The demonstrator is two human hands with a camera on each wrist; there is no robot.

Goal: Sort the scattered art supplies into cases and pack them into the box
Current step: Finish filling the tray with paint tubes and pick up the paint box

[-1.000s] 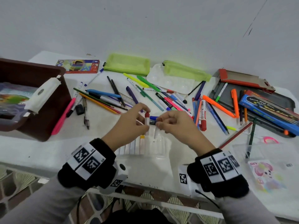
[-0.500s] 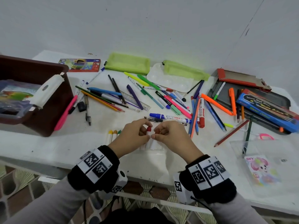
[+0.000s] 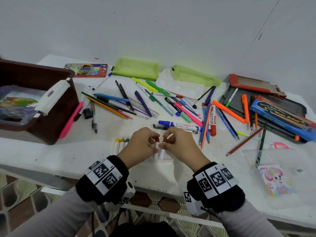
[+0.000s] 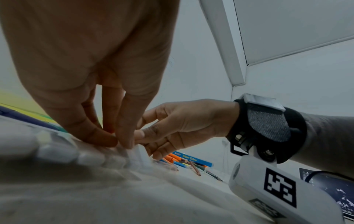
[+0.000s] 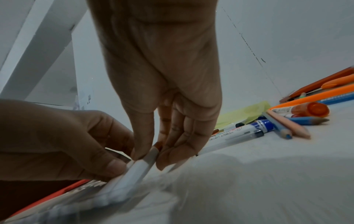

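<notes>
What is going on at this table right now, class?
A person is sorting art supplies. Both hands work at a clear marker case near the table's front edge: the left hand pinches one red-capped marker, the right hand another. Many pens and pencils lie scattered behind, and the brown box sits at the left.

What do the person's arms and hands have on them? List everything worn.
Both hands are bare: left hand, right hand. Each wrist carries a thick black band wrapped in white panels printed with black square code markers. A white camera housing hangs under each wrist, with a thin black cable trailing. Grey long sleeves cover the forearms.
</notes>
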